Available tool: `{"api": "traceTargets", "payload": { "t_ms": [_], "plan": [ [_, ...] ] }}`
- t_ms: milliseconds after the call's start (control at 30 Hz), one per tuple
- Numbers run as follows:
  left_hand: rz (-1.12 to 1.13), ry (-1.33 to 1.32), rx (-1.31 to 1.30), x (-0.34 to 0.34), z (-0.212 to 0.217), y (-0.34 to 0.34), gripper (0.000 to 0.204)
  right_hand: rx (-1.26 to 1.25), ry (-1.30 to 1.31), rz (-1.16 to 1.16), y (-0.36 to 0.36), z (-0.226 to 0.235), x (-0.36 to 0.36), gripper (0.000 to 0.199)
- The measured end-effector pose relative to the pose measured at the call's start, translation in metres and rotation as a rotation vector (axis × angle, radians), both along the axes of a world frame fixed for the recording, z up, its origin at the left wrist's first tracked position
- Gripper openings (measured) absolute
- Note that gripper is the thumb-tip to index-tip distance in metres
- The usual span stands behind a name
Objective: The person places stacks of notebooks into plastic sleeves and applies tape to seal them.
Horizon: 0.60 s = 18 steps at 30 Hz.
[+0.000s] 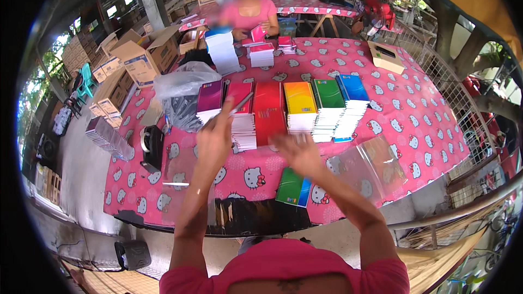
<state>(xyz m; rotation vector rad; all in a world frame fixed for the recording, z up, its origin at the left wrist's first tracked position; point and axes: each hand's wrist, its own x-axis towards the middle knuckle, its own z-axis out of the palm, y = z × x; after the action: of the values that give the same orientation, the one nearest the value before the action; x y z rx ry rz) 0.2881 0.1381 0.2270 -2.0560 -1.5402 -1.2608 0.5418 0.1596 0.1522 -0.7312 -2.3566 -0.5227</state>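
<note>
My left hand (214, 139) is raised before the notebook stacks, fingers closed around a dark slim stick-like tool (243, 102) that slants up to the right; its exact kind is unclear. My right hand (299, 153) is smeared by motion near the lower edge of the red notebooks (269, 98). Spiral notebooks stand in a row of stacks: purple (210, 93), pink (241, 92), red, yellow (299, 98), green (328, 93) and blue (353, 87). Below my right hand lies a green and blue notebook (294, 188). Clear plastic sleeves (362, 166) lie beside my right forearm.
A black tape dispenser (152, 149) and a plastic bag (186, 98) stand at the left. Purple notebooks (109, 139) lean at the table's left edge. Across the pink patterned tablecloth (425, 125), a person (251, 13) handles pink notebooks. Cardboard boxes (144, 60) stand back left.
</note>
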Motion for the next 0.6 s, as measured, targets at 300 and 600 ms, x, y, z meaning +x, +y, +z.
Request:
{"api": "traceTargets", "payload": {
  "t_ms": [300, 600],
  "plan": [
    [-0.431, -0.293, -1.534, 0.065, -0.083, -0.014, 0.058, -1.047, 0.656, -0.123, -0.074, -0.111, 0.068, 0.044],
    [-0.18, -0.063, -0.13, 0.12, -0.06, 0.028, 0.043, -0.206, 0.263, -0.324, 0.05, 0.013, 0.051, 0.043]
  ]
}}
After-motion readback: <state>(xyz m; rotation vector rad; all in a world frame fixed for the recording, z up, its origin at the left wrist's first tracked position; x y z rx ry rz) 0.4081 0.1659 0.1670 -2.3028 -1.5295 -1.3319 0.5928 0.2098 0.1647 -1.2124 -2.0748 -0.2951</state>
